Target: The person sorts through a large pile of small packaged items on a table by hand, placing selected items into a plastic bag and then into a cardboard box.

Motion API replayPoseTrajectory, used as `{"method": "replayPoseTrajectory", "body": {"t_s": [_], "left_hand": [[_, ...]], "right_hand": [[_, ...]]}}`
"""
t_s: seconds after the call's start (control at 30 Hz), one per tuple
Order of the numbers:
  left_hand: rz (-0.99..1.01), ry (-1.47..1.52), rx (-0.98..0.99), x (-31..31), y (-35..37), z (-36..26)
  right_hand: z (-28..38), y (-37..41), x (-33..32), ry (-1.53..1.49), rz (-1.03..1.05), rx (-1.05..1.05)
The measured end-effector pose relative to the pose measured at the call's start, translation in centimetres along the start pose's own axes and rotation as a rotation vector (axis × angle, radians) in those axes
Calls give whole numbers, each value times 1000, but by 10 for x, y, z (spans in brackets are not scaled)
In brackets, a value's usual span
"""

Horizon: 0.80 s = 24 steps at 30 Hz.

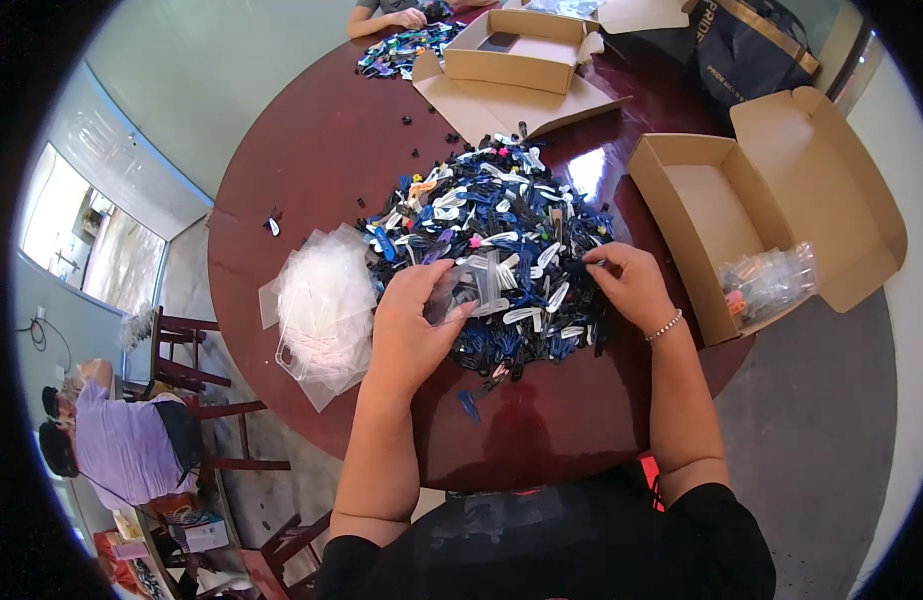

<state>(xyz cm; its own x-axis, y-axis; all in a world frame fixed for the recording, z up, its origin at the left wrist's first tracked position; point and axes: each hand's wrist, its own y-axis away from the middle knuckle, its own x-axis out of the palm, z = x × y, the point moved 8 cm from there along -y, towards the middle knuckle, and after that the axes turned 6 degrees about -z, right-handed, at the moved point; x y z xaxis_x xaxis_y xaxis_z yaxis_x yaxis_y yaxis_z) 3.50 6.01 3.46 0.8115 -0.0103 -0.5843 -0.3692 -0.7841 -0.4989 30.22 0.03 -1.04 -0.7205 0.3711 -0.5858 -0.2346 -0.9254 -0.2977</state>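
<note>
A big heap of snap hair clips [502,215], mostly black, navy and white, covers the middle of the round table. Over its near left part, my left hand [412,320] holds a small clear plastic bag [472,285] between thumb and fingers, with dark clips showing in or through it. At the heap's right side my right hand [632,287] pinches a dark hair clip, partly hidden by the fingertips. Left of my left hand lies a pile of empty clear bags [327,300]. One blue clip [468,404] rests apart, near the front edge.
An open cardboard box [682,240] on the right contains filled bags [772,285]. Another box [512,50] stands at the back, beside a second clip pile [412,50] where a person's hand [410,18] works. A person [132,435] sits at the left, beyond wooden chairs.
</note>
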Motion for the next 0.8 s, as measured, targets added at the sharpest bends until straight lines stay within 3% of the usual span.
{"method": "replayPoseTrajectory", "body": {"t_s": [0.07,0.17,0.3,0.33,0.6,0.67,0.8], "left_hand": [[-2,0,5,0,0,1],[5,1,15,1,0,-2],[19,11,50,4,1,-6],[17,6,55,4,1,-5],[5,16,-33,1,1,5],[0,18,-23,1,1,6],[6,24,-17,3,1,5]], "right_hand": [[3,0,-11,81,-176,-64],[15,-1,-3,2,-221,-183],[50,-5,21,231,-198,-432],[46,-9,29,264,-125,-360],[36,-3,10,9,-244,-348],[28,-1,11,-180,-195,-100],[33,3,34,-233,-139,-13]]}}
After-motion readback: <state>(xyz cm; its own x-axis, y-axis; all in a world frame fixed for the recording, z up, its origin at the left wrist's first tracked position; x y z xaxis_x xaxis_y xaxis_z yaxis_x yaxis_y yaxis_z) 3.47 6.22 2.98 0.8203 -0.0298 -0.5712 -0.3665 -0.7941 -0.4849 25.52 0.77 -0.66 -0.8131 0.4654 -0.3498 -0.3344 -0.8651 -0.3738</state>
